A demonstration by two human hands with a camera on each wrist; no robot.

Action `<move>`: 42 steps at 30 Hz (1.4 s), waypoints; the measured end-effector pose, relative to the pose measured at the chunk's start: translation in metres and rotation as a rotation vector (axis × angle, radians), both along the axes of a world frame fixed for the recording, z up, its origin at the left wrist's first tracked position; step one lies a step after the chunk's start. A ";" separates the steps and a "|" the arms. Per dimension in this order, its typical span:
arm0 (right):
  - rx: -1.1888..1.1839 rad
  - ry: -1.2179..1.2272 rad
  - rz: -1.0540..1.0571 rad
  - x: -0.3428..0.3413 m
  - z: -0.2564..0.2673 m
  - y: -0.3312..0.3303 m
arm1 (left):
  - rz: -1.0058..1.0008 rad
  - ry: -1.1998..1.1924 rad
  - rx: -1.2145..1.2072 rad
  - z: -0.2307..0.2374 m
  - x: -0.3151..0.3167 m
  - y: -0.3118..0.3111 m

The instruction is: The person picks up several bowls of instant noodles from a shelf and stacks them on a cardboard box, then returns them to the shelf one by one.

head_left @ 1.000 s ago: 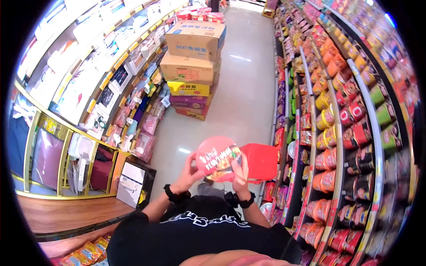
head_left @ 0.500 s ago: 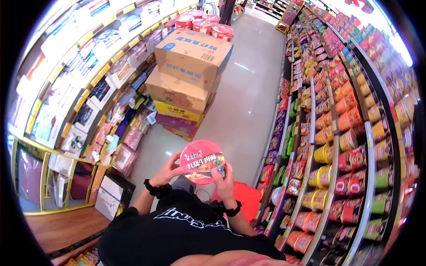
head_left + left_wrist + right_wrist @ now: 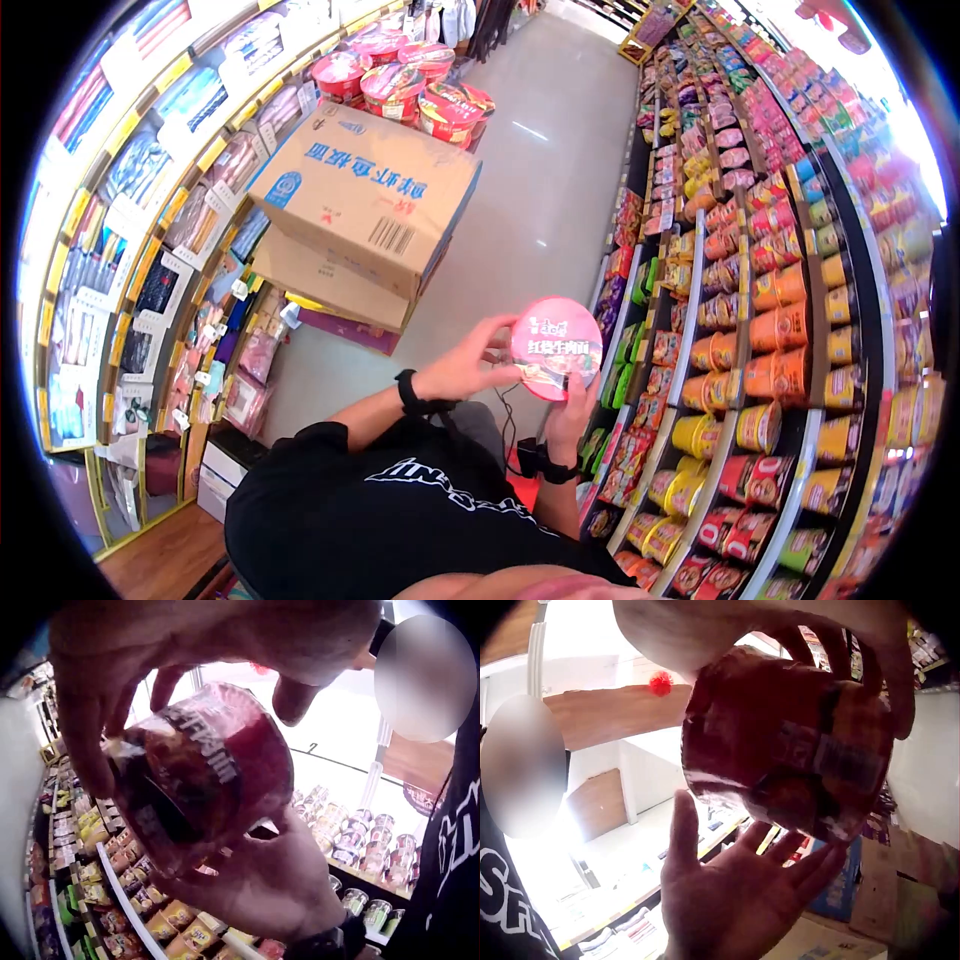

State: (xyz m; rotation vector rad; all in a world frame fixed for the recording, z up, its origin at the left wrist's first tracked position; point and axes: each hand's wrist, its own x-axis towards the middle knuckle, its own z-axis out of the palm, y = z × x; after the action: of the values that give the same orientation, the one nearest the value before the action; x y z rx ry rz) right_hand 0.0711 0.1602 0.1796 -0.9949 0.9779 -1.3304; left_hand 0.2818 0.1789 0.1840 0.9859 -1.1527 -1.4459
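An instant noodle bowl (image 3: 556, 340) with a red, film-wrapped lid and white lettering is held up in front of the chest. My right hand (image 3: 568, 425) grips it from the near right side, fingers and thumb curled around its wall. At its left side is my left hand (image 3: 462, 362), fingertips right by the rim. The right wrist view shows that left hand (image 3: 727, 900) with palm spread, thumb apart and fingers fairly straight close to the bowl (image 3: 780, 750). In the left wrist view, the bowl (image 3: 262, 750) is tilted, with the right hand (image 3: 270, 889) around its lower part.
Stacked cartons (image 3: 340, 200) stand in the aisle, with several red noodle bowls (image 3: 392, 92) behind them. Shelves of cup and packet noodles (image 3: 775, 340) line the right; packaged textiles (image 3: 160, 200) fill the left shelves. Part of a red plastic stool (image 3: 522, 488) shows beside the body.
The view has moved closer to the cartons, which look larger. Both hands and the bowl have shifted right in view, and the left fingers lie looser at the bowl's side.
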 end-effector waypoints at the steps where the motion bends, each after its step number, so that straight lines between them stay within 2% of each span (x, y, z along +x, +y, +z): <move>1: 0.001 0.000 0.012 0.003 -0.004 -0.021 | 0.011 -0.049 -0.040 -0.002 -0.004 -0.015; 3: 0.064 -0.130 0.003 0.007 -0.013 -0.059 | 0.048 -0.079 -0.066 -0.012 -0.009 -0.046; 7: 0.139 -0.083 0.129 0.010 -0.029 -0.154 | 0.156 -0.044 -0.021 -0.032 -0.011 -0.115; 9: 0.105 0.038 0.251 0.015 -0.034 -0.203 | 0.246 -0.017 0.022 -0.045 -0.012 -0.151; 12: 0.056 0.120 0.389 0.030 -0.028 -0.284 | 0.315 -0.002 0.083 -0.029 -0.002 -0.211; 14: -0.088 0.206 0.513 0.046 -0.019 -0.330 | 0.362 -0.070 0.103 -0.019 0.006 -0.246; 17: -0.079 0.102 0.611 0.080 -0.006 -0.385 | 0.561 -0.162 -0.046 -0.021 0.018 -0.292; 20: -0.073 0.069 0.770 0.113 0.007 -0.436 | 0.743 -0.283 -0.024 -0.005 0.026 -0.326; 22: -0.072 0.059 0.835 0.137 0.001 -0.469 | 0.866 -0.274 0.041 -0.009 0.034 -0.347; 26: -0.013 0.011 0.968 0.192 -0.008 -0.526 | 1.051 -0.298 0.045 -0.029 0.054 -0.388; 31: -0.063 0.006 1.168 0.257 -0.006 -0.576 | 1.263 -0.402 0.029 -0.041 0.081 -0.431; 32: -0.040 -0.005 1.225 0.268 -0.004 -0.584 | 1.315 -0.437 0.039 -0.043 0.084 -0.438; 33: -0.037 0.002 1.258 0.280 -0.003 -0.590 | 1.338 -0.648 0.076 -0.041 0.090 -0.439; 36: -0.026 -0.006 1.403 0.317 -0.005 -0.603 | 1.419 -0.702 0.120 -0.040 0.103 -0.454; 40: -0.036 0.015 1.557 0.353 -0.021 -0.617 | 1.573 -0.635 0.222 -0.034 0.106 -0.474; 42: 0.107 -0.018 1.659 0.365 -0.016 -0.623 | 1.638 -0.687 0.310 -0.035 0.105 -0.480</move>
State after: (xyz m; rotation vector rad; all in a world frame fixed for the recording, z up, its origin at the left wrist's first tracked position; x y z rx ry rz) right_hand 0.4357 -0.4631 0.1637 -1.1921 -0.0201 0.1168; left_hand 0.3870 -0.3013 0.1486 1.9940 -0.1759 0.1008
